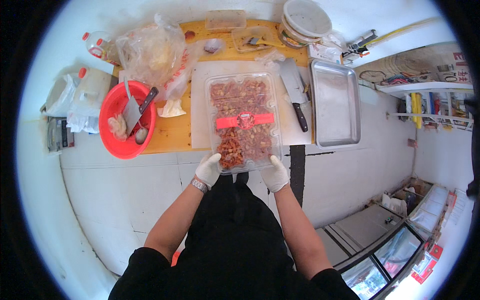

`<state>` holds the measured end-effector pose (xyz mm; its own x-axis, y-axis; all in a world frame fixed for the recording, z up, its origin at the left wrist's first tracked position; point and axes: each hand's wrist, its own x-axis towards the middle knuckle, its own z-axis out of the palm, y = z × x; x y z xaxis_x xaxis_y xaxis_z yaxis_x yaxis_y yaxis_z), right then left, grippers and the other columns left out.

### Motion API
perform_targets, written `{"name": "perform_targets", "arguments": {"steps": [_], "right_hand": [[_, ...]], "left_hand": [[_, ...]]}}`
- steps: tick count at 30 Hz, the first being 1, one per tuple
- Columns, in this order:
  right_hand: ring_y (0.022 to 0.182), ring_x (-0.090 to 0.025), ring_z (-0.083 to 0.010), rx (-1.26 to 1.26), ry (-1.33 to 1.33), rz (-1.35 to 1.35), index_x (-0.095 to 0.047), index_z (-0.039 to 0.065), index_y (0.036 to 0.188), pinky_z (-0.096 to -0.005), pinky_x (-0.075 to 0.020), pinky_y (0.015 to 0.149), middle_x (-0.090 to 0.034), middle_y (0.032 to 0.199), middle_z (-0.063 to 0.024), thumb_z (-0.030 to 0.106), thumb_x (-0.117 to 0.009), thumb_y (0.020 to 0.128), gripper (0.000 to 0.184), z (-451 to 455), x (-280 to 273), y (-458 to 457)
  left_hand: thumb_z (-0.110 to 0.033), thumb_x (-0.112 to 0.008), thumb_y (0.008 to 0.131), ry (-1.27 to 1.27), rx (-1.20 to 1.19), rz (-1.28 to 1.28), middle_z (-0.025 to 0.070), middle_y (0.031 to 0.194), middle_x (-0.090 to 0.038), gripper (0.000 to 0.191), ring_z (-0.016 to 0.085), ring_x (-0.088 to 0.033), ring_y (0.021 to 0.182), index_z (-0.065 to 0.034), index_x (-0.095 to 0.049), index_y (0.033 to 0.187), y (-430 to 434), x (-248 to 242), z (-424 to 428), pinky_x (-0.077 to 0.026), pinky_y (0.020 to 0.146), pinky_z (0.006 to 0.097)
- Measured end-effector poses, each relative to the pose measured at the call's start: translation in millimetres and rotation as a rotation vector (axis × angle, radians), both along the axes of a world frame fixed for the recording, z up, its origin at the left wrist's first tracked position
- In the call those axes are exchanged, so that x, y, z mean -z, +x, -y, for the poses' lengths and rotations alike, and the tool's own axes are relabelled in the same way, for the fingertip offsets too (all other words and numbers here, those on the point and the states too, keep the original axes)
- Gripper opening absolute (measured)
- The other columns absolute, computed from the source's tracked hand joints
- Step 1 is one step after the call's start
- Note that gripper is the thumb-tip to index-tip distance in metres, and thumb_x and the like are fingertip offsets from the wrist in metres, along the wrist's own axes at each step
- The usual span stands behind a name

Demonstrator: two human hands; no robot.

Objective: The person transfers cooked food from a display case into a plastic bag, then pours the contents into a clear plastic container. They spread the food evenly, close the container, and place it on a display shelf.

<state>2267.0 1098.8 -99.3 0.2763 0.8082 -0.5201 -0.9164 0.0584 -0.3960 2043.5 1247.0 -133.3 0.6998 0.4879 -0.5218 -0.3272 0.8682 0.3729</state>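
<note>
A closed clear plastic tray of reddish-brown nut pieces, with a red printed band across it, is held in front of me. My left hand, in a white glove with a metal watch at the wrist, grips its near left corner. My right hand, gloved too, grips the near right corner. Under the tray's far part is a white cutting board. To its right lies a cleaver with a black handle.
A red basin with a scraper and a spoon stands left, near a large plastic bag. An empty metal tray is at the right. Plastic tubs and a shallow container with a yellow-handled brush stand behind.
</note>
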Motion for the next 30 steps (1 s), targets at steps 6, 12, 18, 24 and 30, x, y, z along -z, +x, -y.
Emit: {"name": "perform_targets", "arguments": {"steps": [6, 12, 18, 24, 30], "right_hand": [[0.144, -0.048, -0.0316, 0.055, 0.038, -0.006, -0.041, 0.006, 0.158, -0.0484, -0.0348, 0.122, -0.053, 0.155, -0.0122, 0.015, -0.069, 0.088, 0.075, -8.7, -39.8, 12.0], [0.142, -0.05, -0.0292, 0.085, 0.003, 0.061, -0.037, 0.005, 0.16, -0.0462, -0.0366, 0.122, -0.052, 0.155, -0.0136, 0.005, -0.063, 0.089, 0.075, -3.6, -85.9, 32.5], [0.134, -0.053, -0.0248, 0.15, 0.101, 0.255, -0.043, 0.0, 0.156, -0.0419, -0.0421, 0.114, -0.057, 0.149, -0.0117, 0.013, -0.07, 0.091, 0.072, 51.0, -109.6, 72.4], [0.151, -0.035, -0.0187, 0.207, 0.036, 0.372, -0.029, 0.002, 0.164, -0.0331, -0.0236, 0.125, -0.04, 0.165, -0.0085, 0.019, -0.067, 0.091, 0.084, 127.7, -122.4, 185.1], [0.145, -0.042, -0.0188, 0.358, 0.014, 0.367, -0.032, 0.006, 0.165, -0.035, -0.0311, 0.121, -0.043, 0.162, -0.0062, 0.014, -0.061, 0.095, 0.076, 280.7, -162.7, 334.2]], "left_hand": [[-0.006, -0.073, 0.083, 0.173, 0.071, 0.053, 0.0166, 0.152, -0.05, 0.094, 0.03, -0.05, 0.142, 0.0008, -0.023, 0.162, 16.9, -53.2, -9.8, -0.037, 0.121, 0.0453], [-0.011, -0.077, 0.078, 0.359, 0.138, -0.007, 0.019, 0.156, -0.046, 0.102, 0.033, -0.044, 0.147, 0.0006, -0.021, 0.163, 55.0, -125.1, -9.2, -0.034, 0.123, 0.0468], [-0.022, -0.079, 0.079, 0.428, 0.234, -0.095, 0.0187, 0.155, -0.047, 0.101, 0.034, -0.051, 0.14, 0.0002, -0.025, 0.162, 73.3, -141.9, 32.5, -0.042, 0.118, 0.048], [-0.033, -0.072, 0.096, 0.295, 0.496, -0.206, 0.0102, 0.131, -0.065, 0.054, 0.024, -0.061, 0.118, -0.0008, -0.059, 0.137, 154.1, -78.3, 47.1, -0.046, 0.106, 0.0429], [-0.03, -0.075, 0.091, 0.277, 0.702, -0.096, 0.0173, 0.144, -0.057, 0.073, 0.035, -0.059, 0.125, -0.0055, -0.046, 0.152, 365.7, -125.7, 151.7, -0.05, 0.105, 0.0518]]}}
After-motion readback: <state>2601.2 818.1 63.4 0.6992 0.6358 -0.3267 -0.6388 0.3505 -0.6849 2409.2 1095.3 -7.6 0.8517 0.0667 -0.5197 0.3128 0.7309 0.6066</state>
